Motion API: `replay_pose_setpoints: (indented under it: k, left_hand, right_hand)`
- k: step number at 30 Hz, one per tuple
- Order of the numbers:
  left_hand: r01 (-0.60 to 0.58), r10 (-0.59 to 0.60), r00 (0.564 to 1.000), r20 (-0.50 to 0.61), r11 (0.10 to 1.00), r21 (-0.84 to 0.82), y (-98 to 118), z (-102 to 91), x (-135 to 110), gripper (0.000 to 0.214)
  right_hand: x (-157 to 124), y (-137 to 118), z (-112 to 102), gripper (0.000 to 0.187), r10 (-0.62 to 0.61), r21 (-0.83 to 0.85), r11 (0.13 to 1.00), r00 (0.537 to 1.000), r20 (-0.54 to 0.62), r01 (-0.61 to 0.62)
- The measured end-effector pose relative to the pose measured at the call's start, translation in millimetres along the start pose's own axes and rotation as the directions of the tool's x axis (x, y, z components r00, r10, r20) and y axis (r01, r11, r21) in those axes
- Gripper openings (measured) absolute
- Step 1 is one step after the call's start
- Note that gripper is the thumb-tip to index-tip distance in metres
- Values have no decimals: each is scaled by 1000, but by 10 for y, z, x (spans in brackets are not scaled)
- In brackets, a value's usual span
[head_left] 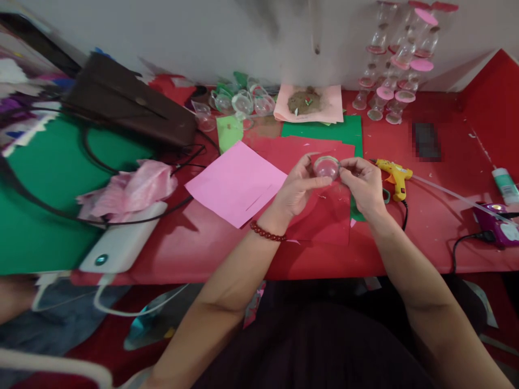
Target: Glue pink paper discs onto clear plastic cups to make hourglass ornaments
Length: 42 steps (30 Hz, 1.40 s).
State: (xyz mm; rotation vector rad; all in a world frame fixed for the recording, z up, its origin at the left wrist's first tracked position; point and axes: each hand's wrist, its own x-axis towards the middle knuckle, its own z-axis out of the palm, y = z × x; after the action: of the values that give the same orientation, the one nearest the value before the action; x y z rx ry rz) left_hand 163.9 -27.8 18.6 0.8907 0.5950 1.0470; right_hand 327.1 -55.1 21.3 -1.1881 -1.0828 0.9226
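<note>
Craft workspace, shown by red desk [430, 232], yellow glue gun [395, 174], pink sheet [237, 183], stacked hourglass-shaped pieces [404, 55], and brown granular heap [304, 102] on pale paper [334, 102].

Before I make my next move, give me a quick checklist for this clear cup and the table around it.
1. Clear cup held with both hands: ok, the left hand and right hand are both on it.
2. Glue gun pointing away from the hands: not ok, its nozzle faces toward the right hand.
3. Glue gun hot: cannot tell, heat does not show.
4. Red paper free of scraps: not ok, small bits lie on it.
5. Cup stacks upright: ok, they stand at the back right.
</note>
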Motion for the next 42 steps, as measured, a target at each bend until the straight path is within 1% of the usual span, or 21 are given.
replay_pose_setpoints:
  k: [3, 6, 9, 12, 16, 18, 21, 23, 25, 27, 29, 33, 35, 38, 42]
  left_hand:
    - [-28, 28, 1000, 3, 999, 23, -14, 5, 2, 64]
    - [-53, 54, 998, -25, 999, 10, -25, -1, 11, 60]
    - [9, -8, 999, -31, 1000, 11, -20, -1, 4, 61]
    - [60, -60, 997, -57, 998, -3, -11, 20, -11, 65]
    - [34, -38, 996, -84, 998, -48, -11, 52, -12, 63]
    - [29, -33, 995, -90, 999, -42, -5, 51, -8, 61]
    - [80, -79, 996, -50, 997, 14, 14, 33, -7, 56]
    - [112, -111, 994, -23, 993, 39, 20, 27, -6, 55]
    - [101, -100, 994, -40, 995, 18, 13, 29, -1, 58]
    - [64, -65, 995, -77, 998, -23, 2, 32, 8, 58]
    - [51, -54, 995, -82, 998, -43, -1, 27, 17, 57]
    - [110, -110, 994, -14, 993, 29, 14, -12, 29, 57]
    - [98, -97, 995, -20, 994, 41, 11, -25, 35, 58]
    - [48, -49, 997, -66, 999, -5, -7, -22, 38, 59]
    - [95, -94, 995, -40, 995, 8, -4, -3, 20, 57]
  right_hand:
    - [6, -18, 1, 8, 44, -11, 999, 999, 20, -44]
    - [4, -13, 8, 7, 69, -39, 997, 998, 12, -69]
    - [6, 23, 5, 7, 37, -53, 998, 999, -29, -39]
    - [23, 64, -9, 8, 30, -28, 999, 999, -34, -31]
    - [43, 70, -17, 8, 89, -11, 996, 996, 24, -89]
    - [42, 54, -13, 7, 87, -41, 995, 996, 13, -86]
    - [33, 31, -7, 7, 53, -67, 996, 998, -32, -55]
    - [32, 27, -8, 7, 63, -53, 997, 998, -14, -63]
    - [35, 28, -10, 10, 97, -29, 995, 995, 25, -96]
    - [39, 28, -10, 11, 118, -26, 993, 992, 45, -117]
    - [39, 22, -5, 10, 106, -49, 993, 994, 30, -104]
    - [32, 15, 9, 8, 68, -79, 995, 998, -8, -68]
    - [30, 25, 16, 9, 81, -54, 995, 997, 16, -80]
    - [27, 47, 22, 12, 96, -40, 995, 995, 30, -94]
    - [13, 45, 23, 12, 67, -35, 997, 997, -29, -68]
